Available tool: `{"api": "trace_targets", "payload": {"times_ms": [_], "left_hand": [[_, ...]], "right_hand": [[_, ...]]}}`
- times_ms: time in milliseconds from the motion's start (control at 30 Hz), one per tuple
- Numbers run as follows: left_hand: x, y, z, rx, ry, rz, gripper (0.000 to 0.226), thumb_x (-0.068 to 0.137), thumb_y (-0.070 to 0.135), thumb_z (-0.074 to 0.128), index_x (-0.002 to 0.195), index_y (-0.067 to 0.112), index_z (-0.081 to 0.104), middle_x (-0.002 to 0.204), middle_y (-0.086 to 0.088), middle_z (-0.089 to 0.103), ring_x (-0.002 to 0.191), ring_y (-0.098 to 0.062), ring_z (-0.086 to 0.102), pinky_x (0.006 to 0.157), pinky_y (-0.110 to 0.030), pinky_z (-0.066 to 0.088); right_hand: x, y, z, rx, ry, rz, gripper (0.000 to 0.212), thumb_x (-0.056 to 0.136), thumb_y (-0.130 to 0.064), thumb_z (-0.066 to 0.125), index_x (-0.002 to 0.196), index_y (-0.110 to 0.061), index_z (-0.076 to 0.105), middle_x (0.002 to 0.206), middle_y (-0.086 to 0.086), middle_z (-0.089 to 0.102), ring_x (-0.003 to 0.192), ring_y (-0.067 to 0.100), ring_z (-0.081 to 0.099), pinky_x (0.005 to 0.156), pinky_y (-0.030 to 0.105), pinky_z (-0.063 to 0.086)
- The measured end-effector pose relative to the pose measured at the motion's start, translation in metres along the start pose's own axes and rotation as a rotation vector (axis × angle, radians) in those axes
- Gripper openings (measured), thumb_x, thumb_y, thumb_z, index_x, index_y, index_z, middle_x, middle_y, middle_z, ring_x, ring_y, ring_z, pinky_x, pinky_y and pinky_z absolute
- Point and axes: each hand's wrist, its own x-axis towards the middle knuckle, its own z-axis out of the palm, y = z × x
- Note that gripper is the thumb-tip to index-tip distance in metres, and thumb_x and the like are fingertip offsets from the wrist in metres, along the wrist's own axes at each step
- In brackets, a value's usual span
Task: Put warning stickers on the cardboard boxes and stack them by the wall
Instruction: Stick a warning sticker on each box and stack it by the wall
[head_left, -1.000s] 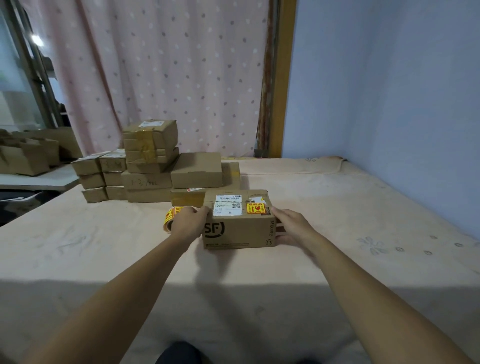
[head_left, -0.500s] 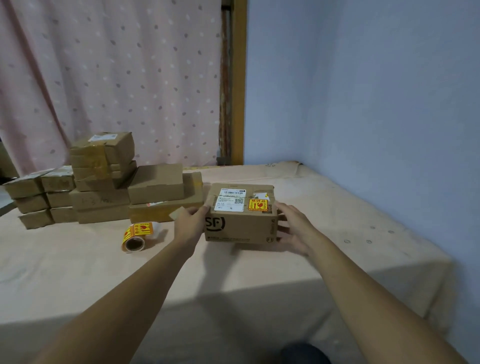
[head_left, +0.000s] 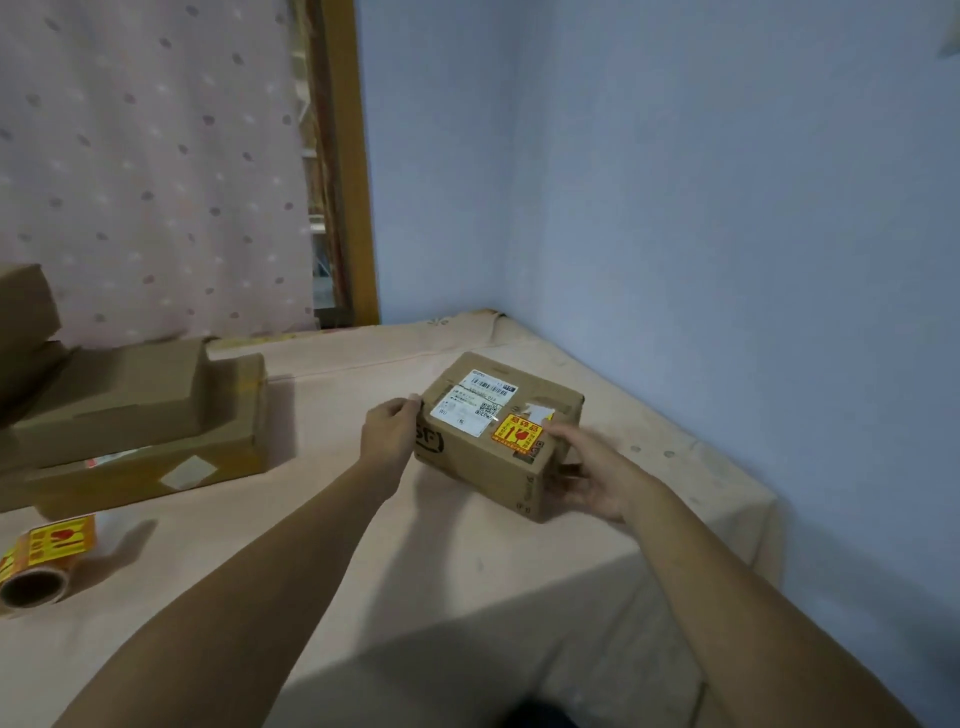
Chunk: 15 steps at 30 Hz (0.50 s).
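1 cardboard box (head_left: 498, 457) printed "SF" sits between both hands above the pink sheet of the bed (head_left: 467, 571); whether its base touches the sheet or is lifted clear cannot be told. Left hand (head_left: 387, 434) grips the box's left end, fingers curled against the side, thumb at the top edge. Right hand (head_left: 597, 475) grips the box's right end, thumb on the top face, fingers wrapped low along the side. On the box's top: 1 white shipping label (head_left: 467, 413) toward the left, 1 yellow-and-red warning sticker (head_left: 517, 434) at the near right corner, just beside the right thumb. Blue wall (head_left: 727, 208) stands right of and behind the box, near but not touching. Left of the box, well apart, a pile of brown cardboard boxes (head_left: 140, 415) lies on the bed, only partly in view. Further left of the box and nearer the camera, 1 roll of warning stickers (head_left: 44, 564) lies on its side. Behind the box to the left hangs a pink dotted curtain (head_left: 156, 156).
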Motion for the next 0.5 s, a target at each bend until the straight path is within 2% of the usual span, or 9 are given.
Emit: {"api": "trace_targets", "payload": {"times_ms": [67,133,200,267,400,433,500], "left_hand": [[0.008,0.005,0.029,-0.022,0.065,-0.018,0.035,0.096,0.040,0.057,0.115,0.013,0.067,0.120,-0.007,0.067,0.107,-0.026,0.061,0.092,-0.039,0.050],[0.011,0.007,0.059,-0.035,0.098,-0.130,0.058,0.092,0.045,0.063,0.134,0.007,0.051,0.130,-0.009,0.056,0.115,-0.030,0.055,0.090,-0.040,0.047],[0.008,0.006,0.091,-0.049,-0.018,-0.236,0.071,0.088,0.048,0.068,0.140,0.007,0.042,0.133,-0.010,0.052,0.119,-0.032,0.053,0.089,-0.040,0.046],[0.005,0.001,0.123,-0.104,-0.166,-0.247,0.076,0.084,0.049,0.072,0.142,0.012,0.042,0.131,-0.007,0.056,0.116,-0.028,0.056,0.094,-0.040,0.050],[0.014,-0.003,0.177,-0.194,-0.287,-0.175,0.067,0.070,0.052,0.080,0.127,0.024,0.057,0.117,0.003,0.069,0.101,-0.016,0.065,0.078,-0.031,0.053],[0.020,-0.005,0.187,-0.193,-0.278,-0.171,0.068,0.068,0.053,0.081,0.126,0.026,0.057,0.117,0.003,0.069,0.101,-0.015,0.065,0.083,-0.033,0.055],[0.032,-0.010,0.203,-0.160,-0.251,-0.168,0.070,0.068,0.053,0.079,0.129,0.029,0.054,0.119,0.003,0.067,0.106,-0.018,0.064,0.094,-0.040,0.054]], "right_hand": [[0.015,-0.006,-0.009,0.066,0.068,-0.034,0.047,0.075,-0.040,0.087,0.114,-0.021,0.069,0.110,0.015,0.070,0.105,0.029,0.069,0.090,0.047,0.061],[0.034,-0.013,-0.016,0.131,0.136,-0.039,0.047,0.073,-0.044,0.088,0.111,-0.023,0.069,0.108,0.010,0.072,0.101,0.024,0.069,0.084,0.041,0.063],[0.058,-0.020,-0.021,0.172,0.199,-0.041,0.056,0.069,-0.049,0.089,0.115,-0.025,0.069,0.110,0.008,0.072,0.096,0.022,0.068,0.075,0.037,0.063],[0.082,-0.027,-0.025,0.181,0.252,-0.034,0.069,0.060,-0.054,0.091,0.119,-0.025,0.068,0.112,0.008,0.072,0.095,0.023,0.070,0.068,0.035,0.063],[0.131,-0.040,-0.033,0.140,0.296,-0.053,0.093,0.039,-0.059,0.091,0.123,-0.026,0.067,0.107,0.005,0.077,0.096,0.026,0.074,0.077,0.044,0.064],[0.144,-0.043,-0.036,0.131,0.294,-0.056,0.092,0.040,-0.059,0.091,0.124,-0.027,0.067,0.104,0.003,0.078,0.096,0.025,0.075,0.079,0.045,0.064],[0.160,-0.049,-0.038,0.103,0.271,-0.071,0.077,0.056,-0.056,0.089,0.124,-0.026,0.067,0.102,0.001,0.078,0.095,0.022,0.075,0.081,0.044,0.064]]}}
